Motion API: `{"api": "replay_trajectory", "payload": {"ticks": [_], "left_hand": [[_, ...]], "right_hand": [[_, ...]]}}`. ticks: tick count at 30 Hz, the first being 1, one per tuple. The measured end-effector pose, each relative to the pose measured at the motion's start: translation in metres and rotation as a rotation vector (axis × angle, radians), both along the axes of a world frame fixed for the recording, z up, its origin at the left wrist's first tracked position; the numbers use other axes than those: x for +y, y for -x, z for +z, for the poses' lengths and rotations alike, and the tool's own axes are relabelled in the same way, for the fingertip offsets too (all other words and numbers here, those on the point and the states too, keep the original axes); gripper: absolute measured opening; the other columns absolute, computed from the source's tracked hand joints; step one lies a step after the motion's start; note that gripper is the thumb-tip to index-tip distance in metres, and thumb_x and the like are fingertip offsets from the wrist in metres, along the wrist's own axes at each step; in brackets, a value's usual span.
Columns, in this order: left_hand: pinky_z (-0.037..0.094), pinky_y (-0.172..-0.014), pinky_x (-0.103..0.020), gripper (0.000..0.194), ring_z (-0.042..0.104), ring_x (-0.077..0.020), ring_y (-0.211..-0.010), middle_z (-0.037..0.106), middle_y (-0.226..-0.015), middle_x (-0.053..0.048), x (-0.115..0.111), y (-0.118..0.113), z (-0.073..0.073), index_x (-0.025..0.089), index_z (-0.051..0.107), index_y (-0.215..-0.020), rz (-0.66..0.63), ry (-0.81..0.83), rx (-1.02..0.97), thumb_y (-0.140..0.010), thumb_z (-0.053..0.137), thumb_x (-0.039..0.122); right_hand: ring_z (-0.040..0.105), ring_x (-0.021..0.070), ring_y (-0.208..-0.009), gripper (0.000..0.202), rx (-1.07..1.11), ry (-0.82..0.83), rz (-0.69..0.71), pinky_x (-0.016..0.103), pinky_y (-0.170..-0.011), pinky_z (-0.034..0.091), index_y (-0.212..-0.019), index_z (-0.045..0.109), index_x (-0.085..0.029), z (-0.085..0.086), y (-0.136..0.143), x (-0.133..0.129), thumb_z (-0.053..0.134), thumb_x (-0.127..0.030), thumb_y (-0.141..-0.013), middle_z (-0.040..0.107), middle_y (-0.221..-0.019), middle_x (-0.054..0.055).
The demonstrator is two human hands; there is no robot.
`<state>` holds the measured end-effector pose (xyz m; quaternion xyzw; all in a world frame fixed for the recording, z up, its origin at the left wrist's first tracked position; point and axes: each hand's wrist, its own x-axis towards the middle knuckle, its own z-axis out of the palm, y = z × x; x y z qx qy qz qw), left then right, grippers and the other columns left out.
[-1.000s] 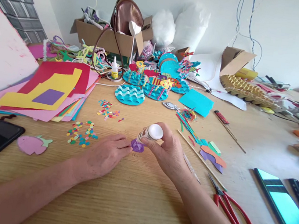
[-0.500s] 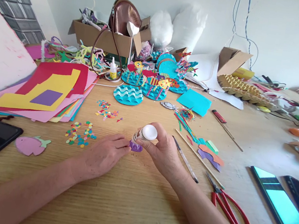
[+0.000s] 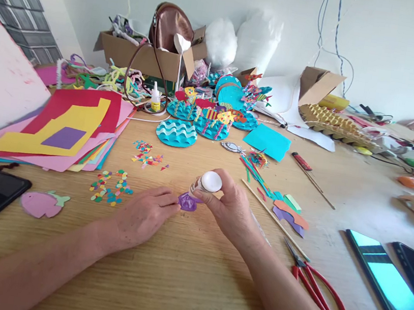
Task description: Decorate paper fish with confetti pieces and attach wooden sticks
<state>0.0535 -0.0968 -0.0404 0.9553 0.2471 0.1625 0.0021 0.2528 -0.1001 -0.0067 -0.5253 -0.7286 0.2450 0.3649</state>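
A small purple paper cutout (image 3: 187, 202) lies flat on the table, with shiny wet-looking streaks on its surface. My left hand (image 3: 147, 213) rests beside it, fingertips pressed together on its left edge. In my right hand (image 3: 228, 207) is a white bottle (image 3: 206, 182), tipped with its round white base up towards me. Its lower end is over the right part of the cutout; the nozzle is hidden. To the left lie a pink paper fish (image 3: 42, 203) and scattered paper dots (image 3: 112, 186).
Red-handled scissors (image 3: 317, 288), a wooden skewer (image 3: 275, 218) and paper scraps (image 3: 291, 215) lie at right, with phones (image 3: 377, 281) beyond. Coloured paper sheets (image 3: 60, 129) are stacked at left. Blue wavy discs (image 3: 177, 132) and a small glue bottle (image 3: 155, 99) stand at the back.
My right hand has shifted slightly right with the bottle, so more of the purple cutout and its shiny streaks show. My left hand has stayed in place.
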Motion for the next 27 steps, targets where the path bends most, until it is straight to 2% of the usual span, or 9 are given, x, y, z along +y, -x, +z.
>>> {"api": "replay_trajectory", "payload": {"ticks": [13,18,27], "left_hand": [[0.047,-0.081,-0.035,0.027,0.050,-0.0194,-0.096,0.059,-0.101,-0.008,0.000,0.002,-0.004,0.013,0.057,-0.101,0.010,0.031,0.003,-0.090,0.033,0.013],[0.046,-0.083,-0.034,0.027,0.049,-0.0191,-0.098,0.058,-0.100,-0.007,0.000,0.002,-0.006,0.014,0.056,-0.102,0.016,0.034,0.018,-0.089,0.033,0.010],[0.046,-0.082,-0.034,0.025,0.049,-0.0188,-0.097,0.058,-0.098,-0.007,0.000,0.002,-0.005,0.014,0.057,-0.099,0.008,0.051,-0.002,-0.089,0.035,0.012]], "right_hand": [[0.050,0.0124,-0.064,0.020,-0.085,0.028,-0.014,0.022,-0.056,0.034,-0.077,0.052,-0.019,0.008,-0.003,-0.008,0.059,-0.038,-0.076,0.057,-0.071,-0.001],[0.049,0.0109,-0.062,0.018,-0.057,0.052,0.015,0.021,-0.055,0.033,-0.076,0.050,-0.019,0.013,0.003,-0.015,0.060,-0.034,-0.076,0.056,-0.069,-0.003],[0.048,0.0111,-0.063,0.018,-0.033,0.053,0.015,0.021,-0.055,0.033,-0.077,0.050,-0.019,0.012,0.001,-0.014,0.061,-0.033,-0.076,0.055,-0.069,-0.003]]}}
